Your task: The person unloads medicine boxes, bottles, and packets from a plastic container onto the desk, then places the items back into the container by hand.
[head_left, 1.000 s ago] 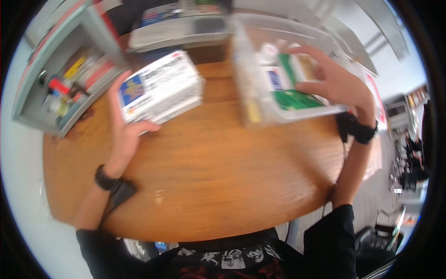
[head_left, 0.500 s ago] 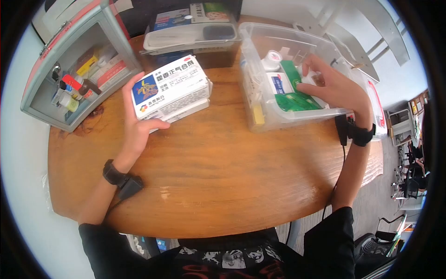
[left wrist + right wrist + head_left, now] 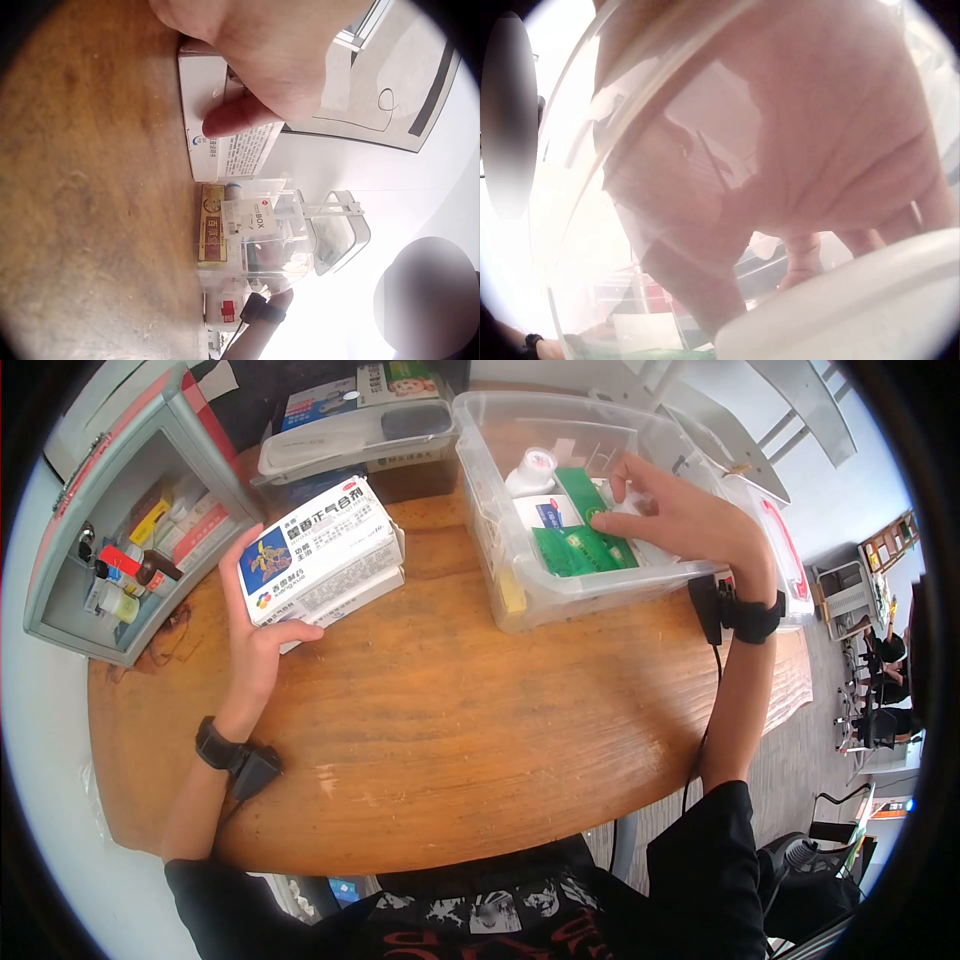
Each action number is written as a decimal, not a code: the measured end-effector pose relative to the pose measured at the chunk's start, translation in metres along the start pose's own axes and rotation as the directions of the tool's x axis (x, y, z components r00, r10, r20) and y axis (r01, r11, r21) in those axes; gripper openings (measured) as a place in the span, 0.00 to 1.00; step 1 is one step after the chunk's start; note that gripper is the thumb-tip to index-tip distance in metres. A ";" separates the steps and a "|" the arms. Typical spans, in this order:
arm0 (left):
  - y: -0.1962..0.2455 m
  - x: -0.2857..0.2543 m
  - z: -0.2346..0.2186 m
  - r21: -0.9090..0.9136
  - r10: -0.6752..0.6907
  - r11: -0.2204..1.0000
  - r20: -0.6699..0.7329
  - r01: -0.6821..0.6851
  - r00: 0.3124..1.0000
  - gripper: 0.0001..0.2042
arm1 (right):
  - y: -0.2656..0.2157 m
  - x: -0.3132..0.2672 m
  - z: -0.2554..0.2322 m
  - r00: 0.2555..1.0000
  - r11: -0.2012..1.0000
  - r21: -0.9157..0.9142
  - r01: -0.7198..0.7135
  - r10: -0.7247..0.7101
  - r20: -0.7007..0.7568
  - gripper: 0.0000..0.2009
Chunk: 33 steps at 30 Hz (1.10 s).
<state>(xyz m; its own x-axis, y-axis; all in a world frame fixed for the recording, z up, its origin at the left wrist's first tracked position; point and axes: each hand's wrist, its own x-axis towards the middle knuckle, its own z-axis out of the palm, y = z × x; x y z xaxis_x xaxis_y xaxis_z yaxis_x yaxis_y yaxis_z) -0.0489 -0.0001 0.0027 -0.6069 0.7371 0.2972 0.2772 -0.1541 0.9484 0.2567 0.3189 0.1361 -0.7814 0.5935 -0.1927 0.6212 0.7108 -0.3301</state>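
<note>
In the head view, my left hand (image 3: 255, 650) holds a white medicine box (image 3: 320, 540) with a blue picture, and another white box lies against its underside. The thumb lies across the near lower edge. The left wrist view shows my thumb on the printed box side (image 3: 244, 154). My right hand (image 3: 690, 520) reaches over the rim into a clear plastic bin (image 3: 560, 605), fingers bent and apart, thumb beside a green packet (image 3: 580, 550). A white bottle (image 3: 532, 472) stands in the bin. Whether the right fingertips touch anything is hidden.
A grey cabinet (image 3: 150, 635) with a clear front and small bottles inside stands at the left. Behind the white boxes is a lidded clear container (image 3: 350, 445) with boxes on it. A red-edged white item (image 3: 790, 560) lies right of the bin. Wooden tabletop (image 3: 420, 730) spans the front.
The head view has shifted, moving the scene leftward in the picture. My left hand still holds the white boxes, and my right hand remains in the bin with its fingers slightly moved.
</note>
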 end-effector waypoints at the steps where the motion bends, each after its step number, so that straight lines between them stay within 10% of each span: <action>1: 0.000 0.000 0.000 -0.001 -0.001 1.000 -0.002 0.001 1.000 0.56 | 0.000 0.000 0.000 1.000 1.000 0.005 0.006 -0.006 0.001 0.24; 24: -0.002 0.001 -0.001 0.044 0.009 0.999 -0.021 -0.008 1.000 0.57 | 0.006 -0.001 -0.002 0.999 0.996 0.086 -0.027 0.025 0.027 0.23; 33: -0.003 0.002 -0.001 0.039 -0.003 0.999 -0.036 0.005 0.999 0.58 | 0.007 -0.003 0.001 0.999 0.998 -0.060 -0.013 0.010 -0.035 0.37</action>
<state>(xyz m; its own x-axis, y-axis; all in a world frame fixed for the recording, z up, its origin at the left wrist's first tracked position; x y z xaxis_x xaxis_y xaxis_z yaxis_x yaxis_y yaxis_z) -0.0518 0.0006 0.0002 -0.6343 0.7134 0.2978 0.3034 -0.1245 0.9447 0.2632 0.3217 0.1331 -0.7724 0.6137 -0.1638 0.6333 0.7246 -0.2717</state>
